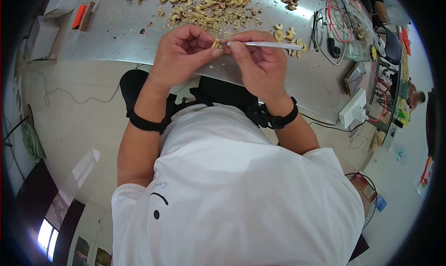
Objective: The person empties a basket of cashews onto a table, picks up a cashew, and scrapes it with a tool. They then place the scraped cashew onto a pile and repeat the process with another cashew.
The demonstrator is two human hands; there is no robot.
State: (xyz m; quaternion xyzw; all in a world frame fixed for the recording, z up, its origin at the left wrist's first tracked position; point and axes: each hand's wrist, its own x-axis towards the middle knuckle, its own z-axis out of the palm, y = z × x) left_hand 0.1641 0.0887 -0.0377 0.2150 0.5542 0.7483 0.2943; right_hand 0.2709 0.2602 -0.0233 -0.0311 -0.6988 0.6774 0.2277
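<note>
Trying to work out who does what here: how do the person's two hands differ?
The left hand pinches a cashew in its fingertips; the right hand grips a thin metal tool. The left hand cups the cashew, while the right hand aims the metal tool's tip at it. Both wear a black wrist strap.

A grey metal table (121, 38) stands on a pale floor (69, 126), where a thin cable (79, 100) lies. A white power strip (353, 109) sits at the table edge, a wire fan (364, 191) stands near, and a window (45, 233) shines bright.
</note>
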